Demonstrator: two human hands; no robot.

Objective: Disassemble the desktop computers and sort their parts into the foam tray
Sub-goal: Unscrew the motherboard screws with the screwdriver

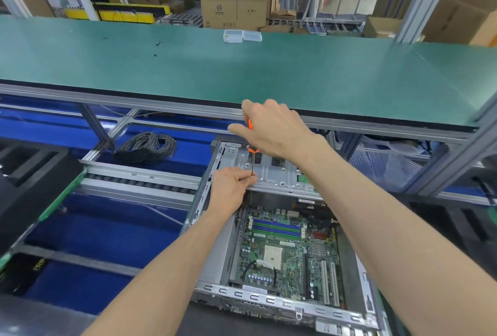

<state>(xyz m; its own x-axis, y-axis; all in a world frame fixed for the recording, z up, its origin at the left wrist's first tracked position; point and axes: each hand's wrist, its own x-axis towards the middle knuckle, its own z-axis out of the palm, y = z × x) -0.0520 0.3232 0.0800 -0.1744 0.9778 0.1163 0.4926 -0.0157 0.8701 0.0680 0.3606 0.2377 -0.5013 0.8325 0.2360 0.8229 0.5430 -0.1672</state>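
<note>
From my seat I look down into an open desktop computer case (271,298) lying on its side below the near edge of the long green workbench (242,72); its green motherboard (285,252) is exposed, with blue memory slots toward the far end and white expansion slots at the right; across the far part of the case runs a silver metal drive bracket (274,174). My right hand (271,131) is curled round the orange handle of a screwdriver (252,158), holding it upright with the thin shaft pointing down at the near-left part of the bracket; my left hand (231,187) sits just below, its thumb and fingertips pinching the shaft close to the tip, right at the bracket's edge; whether the tip is seated in a screw I cannot tell, since the fingers hide it. The black foam tray (29,174) lies at the far left, well apart from the case, with deep rectangular pockets; I cannot make out anything in them. A coil of black cable (150,147) rests on the blue surface under the bench, left of the case; two small clear plastic boxes (242,36) sit at the bench's far edge; cardboard boxes (236,10) stand stacked beyond it.
</note>
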